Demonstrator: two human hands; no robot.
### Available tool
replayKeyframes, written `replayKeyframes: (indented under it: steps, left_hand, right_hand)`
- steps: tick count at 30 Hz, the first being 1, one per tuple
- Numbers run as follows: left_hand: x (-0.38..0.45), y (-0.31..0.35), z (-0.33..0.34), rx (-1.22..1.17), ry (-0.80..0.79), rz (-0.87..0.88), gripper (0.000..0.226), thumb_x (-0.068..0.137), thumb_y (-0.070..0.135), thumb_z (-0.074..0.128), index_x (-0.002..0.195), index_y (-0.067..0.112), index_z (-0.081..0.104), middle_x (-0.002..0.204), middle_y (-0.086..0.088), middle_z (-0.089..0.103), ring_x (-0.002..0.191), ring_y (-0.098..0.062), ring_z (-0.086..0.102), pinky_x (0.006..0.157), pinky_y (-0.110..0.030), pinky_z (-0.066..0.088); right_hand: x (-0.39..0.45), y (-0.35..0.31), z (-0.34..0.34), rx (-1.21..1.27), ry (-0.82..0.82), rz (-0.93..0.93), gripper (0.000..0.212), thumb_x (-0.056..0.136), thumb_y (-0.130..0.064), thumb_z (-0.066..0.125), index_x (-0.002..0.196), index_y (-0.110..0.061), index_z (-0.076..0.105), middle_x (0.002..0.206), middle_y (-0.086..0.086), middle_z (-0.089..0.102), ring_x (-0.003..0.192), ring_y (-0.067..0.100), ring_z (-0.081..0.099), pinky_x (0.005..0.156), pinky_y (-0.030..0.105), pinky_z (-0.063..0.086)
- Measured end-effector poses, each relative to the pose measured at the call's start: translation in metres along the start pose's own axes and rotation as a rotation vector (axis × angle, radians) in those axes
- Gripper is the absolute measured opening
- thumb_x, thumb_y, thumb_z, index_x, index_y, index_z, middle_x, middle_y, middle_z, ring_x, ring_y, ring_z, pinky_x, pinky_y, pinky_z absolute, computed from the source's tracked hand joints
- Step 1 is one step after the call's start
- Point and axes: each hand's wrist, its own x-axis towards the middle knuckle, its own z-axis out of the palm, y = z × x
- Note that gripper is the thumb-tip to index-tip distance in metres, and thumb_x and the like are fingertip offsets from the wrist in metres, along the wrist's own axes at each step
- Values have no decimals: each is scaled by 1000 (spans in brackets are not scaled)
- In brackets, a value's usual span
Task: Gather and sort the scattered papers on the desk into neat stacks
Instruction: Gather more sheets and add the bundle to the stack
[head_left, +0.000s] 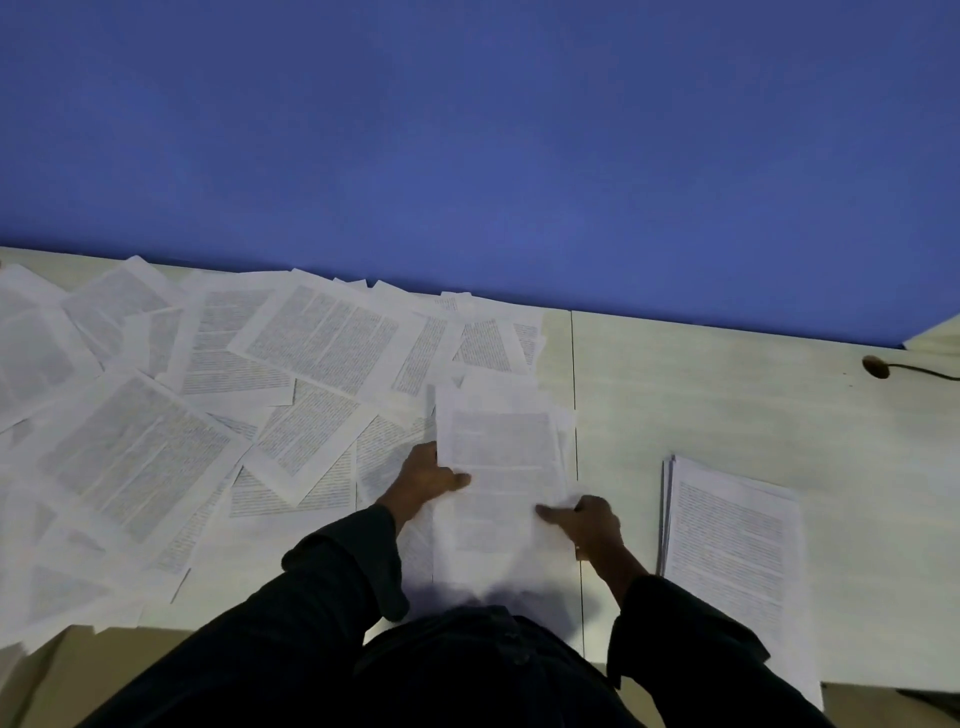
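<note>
Sheaf (501, 467) at desk (727, 395) centre, blurred, long axis running away from the person toward the blue wall (467, 130). Left hand (423, 480) pinches its left edge, thumb on top. Right hand (592, 522) grips the lower right edge, thumb on top. Loose papers (182, 405) spread left, many angles. Stack (732, 540) right, apart, same axis, slightly skewed.

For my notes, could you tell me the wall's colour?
Plain blue wall, best seen in the head view.
</note>
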Motion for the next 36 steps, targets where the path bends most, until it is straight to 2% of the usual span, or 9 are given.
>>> replayKeyframes:
  steps: [3, 6, 9, 14, 18, 23, 27, 33, 36]
  left_hand:
    - [-1, 7, -5, -344, 153, -106, 39, 83, 3, 79, 119, 1, 66, 117, -9, 70, 96, -24, 70, 86, -38, 59]
    - [-10, 13, -19, -348, 10, -106, 38, 81, 1, 80, 117, 4, 69, 108, -4, 74, 95, -18, 72, 79, -32, 61]
    - [-18, 10, -46, -253, -119, -205, 36, 74, 3, 86, 108, 8, 74, 103, -6, 77, 94, -22, 75, 75, -34, 62]
    - [7, 5, -104, -204, 715, -219, 18, 82, 8, 75, 69, 2, 64, 69, -11, 69, 64, -26, 67, 68, -37, 59]
    - [32, 31, -130, -321, 846, -227, 26, 84, 25, 71, 85, 8, 52, 84, -5, 61, 79, -23, 60, 72, -32, 49]
    - [81, 66, -142, 78, 610, -326, 64, 88, 63, 41, 131, 19, 61, 132, -9, 62, 116, -33, 59, 96, -36, 43]
    - [120, 80, -151, 427, 357, -380, 66, 90, 61, 39, 142, 21, 48, 147, -12, 49, 133, -36, 48, 113, -48, 35]
    - [142, 90, -159, 801, 200, -406, 75, 66, 60, 53, 130, 21, 53, 133, -14, 56, 122, -41, 53, 105, -55, 42]
    - [138, 95, -154, 846, 281, -370, 64, 77, 60, 56, 128, 22, 57, 131, -14, 59, 121, -41, 56, 105, -54, 45]
  right_hand:
    - [-7, -17, 4, 316, -31, 47, 44, 71, -48, 91, 82, -10, 70, 81, 5, 73, 76, 24, 72, 76, 45, 65]
    - [-8, -45, 14, 556, -256, -20, 59, 65, -41, 96, 110, -10, 74, 105, 7, 79, 97, 29, 76, 89, 48, 62]
    - [-3, -70, 18, 415, -162, -171, 54, 66, -14, 95, 113, -2, 73, 108, 10, 78, 98, 29, 74, 92, 49, 60]
    - [11, -101, 36, 218, -95, -246, 55, 70, -13, 92, 119, -2, 71, 111, 9, 74, 102, 31, 69, 94, 52, 58]
    - [23, -120, 52, 428, 119, -82, 55, 74, -17, 90, 120, 5, 69, 111, 15, 73, 98, 31, 69, 92, 45, 59]
    - [44, -146, 48, 852, 217, 134, 38, 83, -6, 82, 116, 1, 65, 115, 15, 68, 96, 29, 63, 87, 37, 52]
    - [70, -161, 46, 945, 148, 162, 43, 81, -12, 83, 116, 4, 65, 125, 18, 70, 105, 31, 67, 91, 41, 52]
    - [87, -166, 45, 797, 142, 209, 58, 87, -20, 82, 131, 7, 55, 118, 15, 61, 109, 35, 60, 94, 42, 51]
    - [88, -164, 47, 780, 91, 216, 70, 85, -33, 83, 137, 3, 52, 129, 16, 61, 115, 38, 60, 99, 43, 53]
